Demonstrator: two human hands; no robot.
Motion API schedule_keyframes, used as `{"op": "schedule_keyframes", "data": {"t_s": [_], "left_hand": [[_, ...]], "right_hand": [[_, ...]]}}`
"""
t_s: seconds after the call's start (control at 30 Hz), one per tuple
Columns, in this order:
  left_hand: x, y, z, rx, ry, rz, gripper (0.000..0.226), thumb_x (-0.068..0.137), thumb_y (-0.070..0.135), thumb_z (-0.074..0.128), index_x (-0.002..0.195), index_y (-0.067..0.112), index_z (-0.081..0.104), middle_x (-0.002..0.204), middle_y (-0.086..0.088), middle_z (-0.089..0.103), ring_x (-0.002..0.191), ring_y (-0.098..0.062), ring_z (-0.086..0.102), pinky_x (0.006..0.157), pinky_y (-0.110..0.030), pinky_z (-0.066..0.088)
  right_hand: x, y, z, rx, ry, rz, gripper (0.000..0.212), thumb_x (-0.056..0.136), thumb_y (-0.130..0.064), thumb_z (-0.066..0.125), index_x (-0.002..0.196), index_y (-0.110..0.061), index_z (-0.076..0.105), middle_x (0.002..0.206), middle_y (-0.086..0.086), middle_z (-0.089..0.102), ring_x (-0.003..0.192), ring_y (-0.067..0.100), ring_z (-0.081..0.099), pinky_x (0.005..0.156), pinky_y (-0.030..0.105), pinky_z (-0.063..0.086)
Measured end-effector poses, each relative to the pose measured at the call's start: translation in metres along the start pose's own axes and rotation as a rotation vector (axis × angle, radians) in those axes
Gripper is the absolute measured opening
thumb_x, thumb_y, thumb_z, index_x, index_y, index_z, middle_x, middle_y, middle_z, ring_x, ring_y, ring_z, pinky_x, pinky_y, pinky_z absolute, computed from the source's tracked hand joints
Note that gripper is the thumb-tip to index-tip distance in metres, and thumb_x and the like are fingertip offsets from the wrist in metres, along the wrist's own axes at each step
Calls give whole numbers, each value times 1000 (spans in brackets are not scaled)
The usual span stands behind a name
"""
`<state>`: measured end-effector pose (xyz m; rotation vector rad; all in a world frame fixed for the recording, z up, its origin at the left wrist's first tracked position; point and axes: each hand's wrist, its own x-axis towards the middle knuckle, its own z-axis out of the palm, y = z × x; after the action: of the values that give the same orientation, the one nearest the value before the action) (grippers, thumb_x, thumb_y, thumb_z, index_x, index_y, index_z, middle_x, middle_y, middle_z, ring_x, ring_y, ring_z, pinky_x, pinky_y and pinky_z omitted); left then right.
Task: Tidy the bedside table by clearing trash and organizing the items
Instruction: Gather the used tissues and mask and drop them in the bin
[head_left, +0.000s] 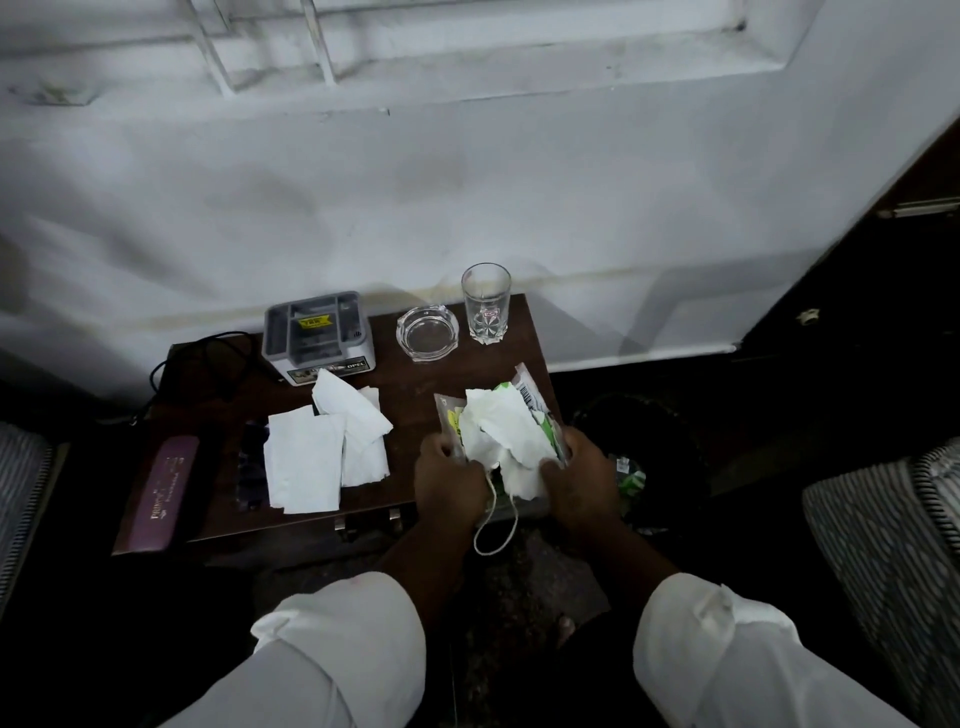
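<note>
A dark wooden bedside table (415, 384) stands against a white wall. Over its front right corner I hold a bundle of trash (501, 431): crumpled white tissue, green-and-clear plastic wrappers and a face mask whose ear loop (493, 525) dangles below. My left hand (449, 483) grips the bundle's left side, my right hand (579, 480) grips its right side. Loose white tissues (324, 447) lie spread on the table's middle. A clear drinking glass (487, 304) and a glass ashtray (427, 332) stand at the back right.
A grey organizer box (318, 332) sits at the back. A maroon case (165, 493) lies along the left edge, with a black cable (208, 364) behind it. A dark bin (660, 452) with wrappers stands right of the table. Patterned bedding shows at both sides.
</note>
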<state>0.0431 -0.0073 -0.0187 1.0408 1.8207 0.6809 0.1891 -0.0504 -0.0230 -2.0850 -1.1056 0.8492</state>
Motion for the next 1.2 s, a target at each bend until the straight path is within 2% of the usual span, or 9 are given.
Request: {"op": "schedule_keyframes", "data": {"t_s": [0.1, 0.2, 0.33, 0.47, 0.63, 0.73, 0.87, 1.0, 1.2], "left_hand": [[-11, 10, 12, -70, -61, -13, 26, 82, 9, 62, 106, 20, 59, 90, 5, 61, 75, -11, 59, 59, -25, 42], [-22, 15, 27, -100, -101, -2, 28, 87, 19, 62, 116, 18, 61, 95, 1, 65, 79, -16, 62, 68, -28, 44], [-36, 20, 48, -76, -168, 58, 33, 90, 28, 65, 121, 20, 59, 92, 10, 63, 78, -5, 61, 64, -25, 44], [-48, 26, 75, -9, -254, 112, 40, 87, 26, 68, 125, 20, 57, 108, -2, 68, 95, -22, 67, 87, -38, 55], [-55, 31, 117, 77, -385, 177, 44, 89, 25, 66, 131, 18, 55, 117, -4, 67, 99, -22, 65, 83, -32, 51], [-54, 30, 143, 115, -473, 165, 48, 91, 25, 65, 136, 15, 52, 124, -6, 66, 107, -25, 66, 93, -40, 55], [-43, 20, 172, 117, -519, 72, 40, 94, 20, 60, 133, 14, 54, 119, -8, 67, 106, -29, 65, 96, -43, 54], [-27, 4, 189, 104, -558, -13, 38, 97, 10, 54, 135, 8, 52, 92, 6, 60, 80, -11, 58, 77, -31, 48], [-12, -9, 209, 100, -622, -28, 43, 101, 7, 46, 143, 6, 47, 136, -17, 58, 117, -36, 59, 99, -40, 50]], "right_hand": [[-7, 9, -17, -23, 10, -45, 40, 84, -15, 58, 124, -14, 61, 111, 9, 72, 101, 29, 66, 86, 37, 53], [-13, 20, -34, -1, 55, 0, 39, 84, -9, 59, 122, -18, 62, 103, 1, 70, 98, 26, 66, 78, 27, 43], [-16, 31, -54, 14, 71, 66, 39, 84, -9, 58, 122, -20, 61, 104, 2, 71, 97, 26, 66, 80, 29, 47], [-16, 49, -70, 39, 97, 138, 40, 83, -16, 55, 123, -22, 61, 109, 5, 72, 99, 28, 67, 86, 34, 52], [-14, 80, -90, 64, 142, 123, 55, 76, -33, 46, 127, -17, 59, 110, 9, 71, 100, 31, 67, 85, 40, 55], [-4, 100, -97, 56, 165, 165, 55, 76, -32, 46, 126, -15, 59, 109, 10, 71, 99, 33, 67, 83, 39, 54], [11, 130, -101, 42, 180, 215, 44, 83, -25, 54, 125, -13, 59, 112, 12, 69, 103, 36, 65, 84, 37, 50], [24, 158, -98, 15, 159, 248, 41, 89, -25, 56, 128, -11, 57, 118, 15, 67, 108, 38, 63, 87, 40, 50], [46, 184, -90, -21, 131, 318, 50, 89, -15, 62, 138, -14, 53, 127, 16, 64, 116, 38, 60, 93, 40, 48]]}}
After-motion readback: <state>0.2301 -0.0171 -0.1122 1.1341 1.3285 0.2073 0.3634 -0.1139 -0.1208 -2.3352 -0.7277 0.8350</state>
